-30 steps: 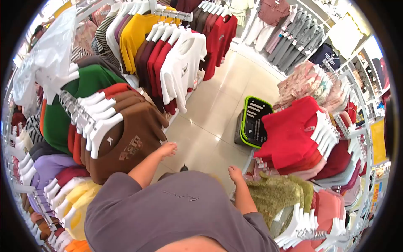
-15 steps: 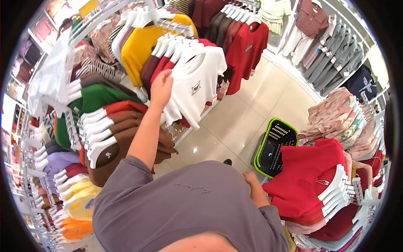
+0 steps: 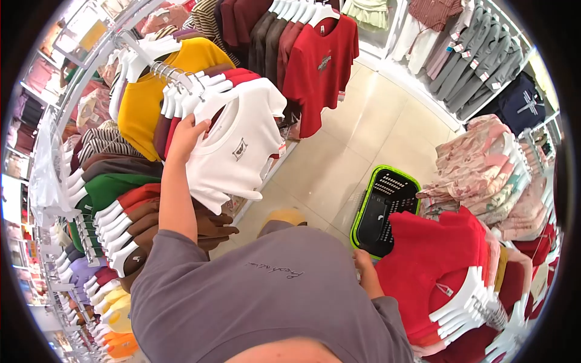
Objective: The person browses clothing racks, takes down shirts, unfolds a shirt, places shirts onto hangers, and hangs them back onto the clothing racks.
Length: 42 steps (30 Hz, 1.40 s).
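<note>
My left hand (image 3: 187, 138) is closed at the neckline and shoulder of a white T-shirt (image 3: 233, 148) that has a small dark print on its chest. The shirt hangs at the front of a metal rail (image 3: 175, 74), with red and maroon tops on white hangers behind it. Low at my side, my right hand (image 3: 364, 266) has its fingers curled, and what they hold is hidden. Close beyond it is a black shopping basket (image 3: 378, 221) with a bright green rim. A red top (image 3: 417, 272) hangs just right of that hand.
A mustard-yellow top (image 3: 142, 115) hangs left of the white shirt. Brown tops (image 3: 145, 233) and a green top (image 3: 118, 192) hang nearer my left side. Across the tiled floor (image 3: 357, 121) are grey garments (image 3: 469, 69) and floral pieces (image 3: 472, 166). Someone's tan shoe may show below my shirt.
The view has shifted, and the racks on the left sit lower and further left. My left hand has gone from raised beside the white T-shirt to gripping it at the neckline.
</note>
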Tool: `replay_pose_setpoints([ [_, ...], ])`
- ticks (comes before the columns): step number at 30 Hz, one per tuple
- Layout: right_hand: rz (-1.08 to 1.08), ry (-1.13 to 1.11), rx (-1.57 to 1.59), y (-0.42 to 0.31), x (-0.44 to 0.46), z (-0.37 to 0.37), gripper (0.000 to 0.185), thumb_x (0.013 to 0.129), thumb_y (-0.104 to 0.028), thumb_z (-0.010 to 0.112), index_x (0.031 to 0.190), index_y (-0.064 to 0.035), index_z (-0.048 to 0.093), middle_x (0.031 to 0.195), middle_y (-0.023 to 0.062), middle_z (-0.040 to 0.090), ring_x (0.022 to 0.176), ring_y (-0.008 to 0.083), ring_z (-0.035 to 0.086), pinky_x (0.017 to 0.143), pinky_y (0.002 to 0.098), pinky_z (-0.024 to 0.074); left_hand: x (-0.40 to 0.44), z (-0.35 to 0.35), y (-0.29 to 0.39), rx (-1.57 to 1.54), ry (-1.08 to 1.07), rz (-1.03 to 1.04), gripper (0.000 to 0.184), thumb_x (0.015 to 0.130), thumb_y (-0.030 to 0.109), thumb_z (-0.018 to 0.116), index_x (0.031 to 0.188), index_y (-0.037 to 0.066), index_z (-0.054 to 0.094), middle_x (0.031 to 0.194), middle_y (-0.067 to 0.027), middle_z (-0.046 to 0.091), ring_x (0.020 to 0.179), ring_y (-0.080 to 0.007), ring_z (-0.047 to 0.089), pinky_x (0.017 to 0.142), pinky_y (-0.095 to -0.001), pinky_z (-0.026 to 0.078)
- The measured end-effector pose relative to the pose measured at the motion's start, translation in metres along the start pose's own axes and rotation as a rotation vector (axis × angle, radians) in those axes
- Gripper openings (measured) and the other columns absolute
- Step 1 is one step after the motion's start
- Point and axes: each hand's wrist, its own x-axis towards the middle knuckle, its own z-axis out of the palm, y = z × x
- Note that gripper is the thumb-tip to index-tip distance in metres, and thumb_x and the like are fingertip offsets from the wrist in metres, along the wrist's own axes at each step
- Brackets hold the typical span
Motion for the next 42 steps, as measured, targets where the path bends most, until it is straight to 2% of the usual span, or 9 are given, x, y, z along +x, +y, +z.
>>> replay_pose_setpoints([
  [6, -0.164, -0.127, 0.045, -0.109, 0.014, 0.016, 0.023, 0.089, -0.027, 0.058, 0.098, -0.0060, 0.061, 0.084, 0.0045, 0.059, 0.061, 0.0145, 0.055, 0.048, 0.0273, 0.0391, -0.017, 0.027, 0.032, 0.102, -0.086, 0.038, 0.030, 0.086, 0.018, 0.067, 0.105, -0.003, 0.060, 0.085, -0.0036, 0.063, 0.074, -0.0086, 0.055, 0.071, -0.0247, 0.045],
  [10, -0.305, -0.305, 0.182, -0.267, -0.024, 0.039, 0.040, 0.094, -0.034, 0.058, 0.117, -0.0018, 0.060, 0.111, 0.0112, 0.065, 0.095, 0.0216, 0.063, 0.083, 0.0325, 0.0494, 0.011, 0.097, 0.024, 0.327, -0.244, 0.210, 0.034, 0.085, 0.027, 0.068, 0.108, 0.002, 0.062, 0.093, -0.0176, 0.067, 0.083, -0.0271, 0.065, 0.077, -0.0340, 0.049],
  [14, -0.679, -0.717, 0.182, -0.402, -0.076, 0.060, 0.062, 0.096, -0.050, 0.050, 0.127, 0.0034, 0.050, 0.122, 0.0177, 0.059, 0.112, 0.0284, 0.058, 0.103, 0.0443, 0.0426, 0.054, 0.178, 0.034, 0.449, -0.466, 0.310, 0.032, 0.085, 0.029, 0.066, 0.108, 0.007, 0.064, 0.095, -0.0164, 0.066, 0.089, -0.0349, 0.064, 0.076, -0.0404, 0.049],
  [17, -0.742, -0.947, 0.492, -0.456, -0.070, 0.072, 0.067, 0.098, -0.058, 0.039, 0.130, 0.0000, 0.050, 0.126, 0.0141, 0.058, 0.117, 0.0273, 0.056, 0.101, 0.0412, 0.0428, 0.072, 0.218, 0.045, 0.454, -0.568, 0.369, 0.032, 0.087, 0.027, 0.062, 0.113, 0.007, 0.061, 0.100, -0.0162, 0.066, 0.093, -0.0358, 0.063, 0.079, -0.0440, 0.049],
  [21, -0.605, -0.881, 0.809, -0.493, -0.065, 0.077, 0.069, 0.095, -0.063, 0.039, 0.131, -0.0048, 0.049, 0.130, 0.0113, 0.055, 0.117, 0.0276, 0.054, 0.096, 0.0433, 0.0435, 0.099, 0.237, 0.053, 0.432, -0.676, 0.395, 0.033, 0.089, 0.024, 0.060, 0.116, 0.005, 0.058, 0.107, -0.0174, 0.064, 0.102, -0.0364, 0.060, 0.084, -0.0462, 0.047],
  [25, -0.579, -0.828, 0.870, -0.518, -0.053, 0.064, 0.052, 0.092, -0.047, 0.055, 0.129, -0.0106, 0.051, 0.125, 0.0116, 0.058, 0.117, 0.0288, 0.055, 0.097, 0.0474, 0.0461, 0.124, 0.249, 0.051, 0.404, -0.655, 0.436, 0.036, 0.089, 0.023, 0.060, 0.119, 0.004, 0.057, 0.113, -0.0173, 0.062, 0.106, -0.0366, 0.058, 0.087, -0.0464, 0.046],
  [28, -0.607, -0.716, 0.845, -0.541, -0.034, 0.049, 0.064, 0.090, -0.057, 0.054, 0.125, -0.0026, 0.051, 0.124, 0.0151, 0.059, 0.116, 0.0309, 0.057, 0.094, 0.0472, 0.0505, 0.155, 0.252, 0.053, 0.375, -0.621, 0.440, 0.040, 0.089, 0.024, 0.060, 0.123, 0.003, 0.056, 0.123, -0.0171, 0.058, 0.113, -0.0358, 0.055, 0.093, -0.0454, 0.045],
  [35, -0.627, -0.813, 0.910, -0.613, 0.001, 0.008, 0.059, 0.089, -0.052, 0.059, 0.119, -0.0012, 0.053, 0.119, 0.0208, 0.061, 0.111, 0.0334, 0.062, 0.088, 0.0497, 0.0547, 0.250, 0.267, 0.099, 0.487, -0.001, 0.563, 0.046, 0.088, 0.023, 0.061, 0.127, 0.001, 0.053, 0.132, -0.0183, 0.052, 0.122, -0.0351, 0.050, 0.102, -0.0430, 0.041],
  [42, -0.687, -0.984, 0.917, -0.665, 0.022, -0.038, 0.051, 0.091, -0.044, 0.060, 0.122, -0.0045, 0.053, 0.118, 0.0119, 0.061, 0.117, 0.0293, 0.058, 0.091, 0.0467, 0.0540, 0.337, 0.316, 0.139, 0.723, 0.070, 0.527, 0.065, 0.086, 0.025, 0.064, 0.141, 0.004, 0.037, 0.131, -0.0212, 0.053, 0.120, -0.0373, 0.051, 0.099, -0.0458, 0.043],
])
